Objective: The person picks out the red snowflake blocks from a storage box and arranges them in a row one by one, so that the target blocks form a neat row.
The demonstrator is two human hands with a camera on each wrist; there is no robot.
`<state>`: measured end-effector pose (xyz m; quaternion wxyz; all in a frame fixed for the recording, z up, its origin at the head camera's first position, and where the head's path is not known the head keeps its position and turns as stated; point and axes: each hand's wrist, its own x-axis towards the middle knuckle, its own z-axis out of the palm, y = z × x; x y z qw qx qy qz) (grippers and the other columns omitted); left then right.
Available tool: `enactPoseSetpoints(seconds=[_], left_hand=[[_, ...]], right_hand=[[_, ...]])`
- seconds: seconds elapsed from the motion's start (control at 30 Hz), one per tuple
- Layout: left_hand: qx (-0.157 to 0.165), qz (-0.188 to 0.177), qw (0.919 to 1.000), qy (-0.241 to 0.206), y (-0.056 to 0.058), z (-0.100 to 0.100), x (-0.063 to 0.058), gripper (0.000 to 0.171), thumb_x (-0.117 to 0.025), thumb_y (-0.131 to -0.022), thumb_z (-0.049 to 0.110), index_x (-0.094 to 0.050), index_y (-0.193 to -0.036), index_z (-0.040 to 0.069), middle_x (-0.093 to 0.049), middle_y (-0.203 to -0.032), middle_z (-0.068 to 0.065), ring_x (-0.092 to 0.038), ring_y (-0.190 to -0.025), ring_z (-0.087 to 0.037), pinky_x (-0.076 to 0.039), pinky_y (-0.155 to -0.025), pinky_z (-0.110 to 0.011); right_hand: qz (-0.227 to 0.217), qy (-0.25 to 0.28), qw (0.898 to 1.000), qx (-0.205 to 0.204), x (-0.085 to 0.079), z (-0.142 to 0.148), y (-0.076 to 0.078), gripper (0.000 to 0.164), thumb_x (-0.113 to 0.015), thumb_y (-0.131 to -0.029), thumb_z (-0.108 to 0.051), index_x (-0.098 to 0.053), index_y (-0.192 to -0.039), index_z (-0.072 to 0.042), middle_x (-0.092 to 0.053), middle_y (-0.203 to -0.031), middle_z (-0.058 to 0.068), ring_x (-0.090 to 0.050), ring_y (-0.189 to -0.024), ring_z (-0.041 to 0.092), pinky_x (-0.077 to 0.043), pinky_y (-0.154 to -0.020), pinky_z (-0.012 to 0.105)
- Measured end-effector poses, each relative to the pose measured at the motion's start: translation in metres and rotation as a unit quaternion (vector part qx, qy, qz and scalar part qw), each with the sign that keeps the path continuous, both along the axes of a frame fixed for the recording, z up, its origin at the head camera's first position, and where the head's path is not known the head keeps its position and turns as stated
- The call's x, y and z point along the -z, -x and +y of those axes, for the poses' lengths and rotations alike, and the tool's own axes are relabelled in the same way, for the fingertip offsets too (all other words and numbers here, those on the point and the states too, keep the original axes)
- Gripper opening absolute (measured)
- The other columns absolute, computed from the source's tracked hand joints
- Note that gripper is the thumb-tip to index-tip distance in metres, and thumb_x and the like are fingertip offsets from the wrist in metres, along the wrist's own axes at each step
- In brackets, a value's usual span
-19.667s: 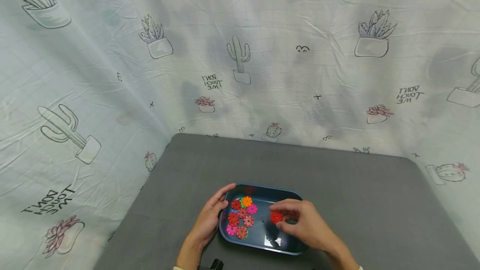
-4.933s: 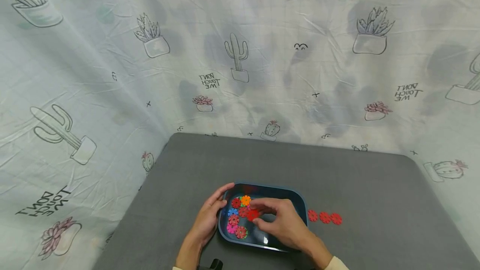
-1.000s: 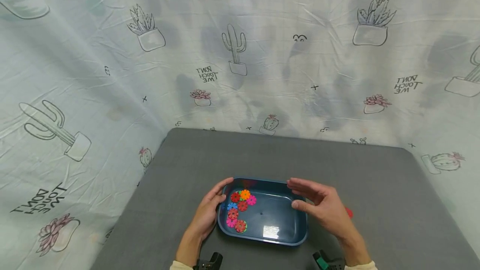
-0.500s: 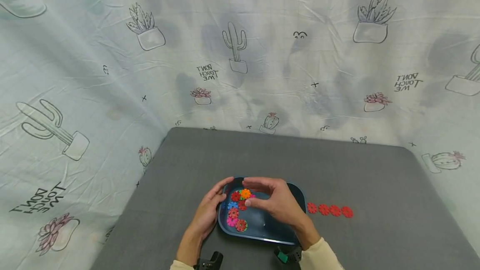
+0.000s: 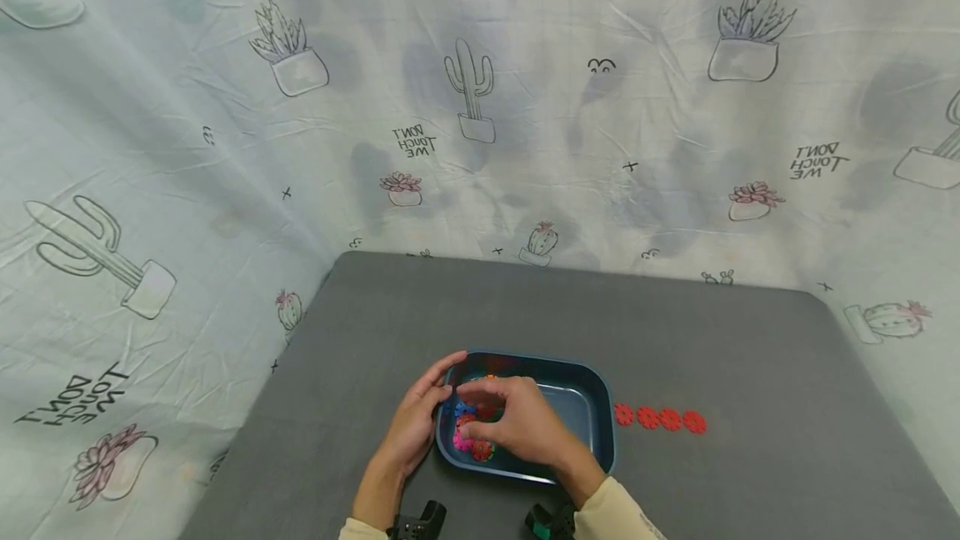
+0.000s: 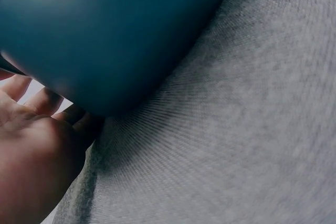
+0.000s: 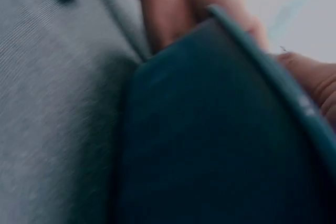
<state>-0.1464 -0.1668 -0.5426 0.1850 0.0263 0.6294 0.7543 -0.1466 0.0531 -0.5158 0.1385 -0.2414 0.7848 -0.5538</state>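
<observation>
A dark blue plastic tray rests on the grey table, with several flower-shaped plastic discs in its left end. Among them are pink discs and a blue disc; others are partly covered. My left hand grips the tray's left end, thumb at the rim and fingers along the outside. In the left wrist view its fingers go behind the tray wall. Over the discs hovers my right hand, thumb and fingers bent but apart, no disc visible between them. The right wrist view is blurred and mostly tray wall.
Several red flower-shaped discs lie in a row on the table right of the tray. A black device is strapped at each wrist. Cactus-printed cloth hangs behind and beside the grey table.
Earlier my right hand held red discs over the tray; a row of them now lies on the table. Over the last second it has moved left from the tray's right side to the discs.
</observation>
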Motion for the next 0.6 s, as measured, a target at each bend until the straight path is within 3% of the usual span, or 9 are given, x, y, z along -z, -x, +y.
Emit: enactPoseSetpoints(seconds=[0.17,0.37,0.6], left_hand=[[-0.006,0.002,1.0,-0.005,0.0,0.001,0.0,0.054,-0.033,-0.114,0.006,-0.05,-0.164,0.016,-0.039,-0.176,-0.003,-0.039,-0.16,-0.031,-0.052,-0.111,-0.025],[-0.006,0.003,1.0,0.002,0.0,0.001,0.001,0.054,-0.034,-0.114,0.006,-0.05,-0.165,0.016,-0.039,-0.176,-0.001,-0.035,-0.163,-0.029,-0.048,-0.115,-0.023],[-0.01,0.006,0.9999,0.006,0.0,0.002,0.001,0.054,-0.035,-0.114,0.006,-0.053,-0.163,0.019,-0.038,-0.176,0.001,-0.032,-0.164,-0.024,-0.042,-0.122,-0.026]], right_hand=[[0.064,-0.107,0.992,-0.016,0.005,-0.006,0.001,0.042,-0.087,-0.094,-0.02,-0.079,-0.134,-0.015,-0.082,-0.125,0.001,-0.078,-0.109,0.012,-0.062,-0.097,0.031],[0.166,-0.206,0.964,-0.032,0.007,-0.014,0.001,0.039,-0.089,-0.092,-0.018,-0.08,-0.13,-0.017,-0.082,-0.115,-0.004,-0.072,-0.1,0.005,-0.061,-0.094,0.031],[0.221,-0.267,0.937,-0.037,0.007,-0.02,0.0,0.027,-0.086,-0.094,-0.016,-0.081,-0.12,-0.019,-0.078,-0.099,-0.011,-0.067,-0.086,0.002,-0.061,-0.086,0.029]])
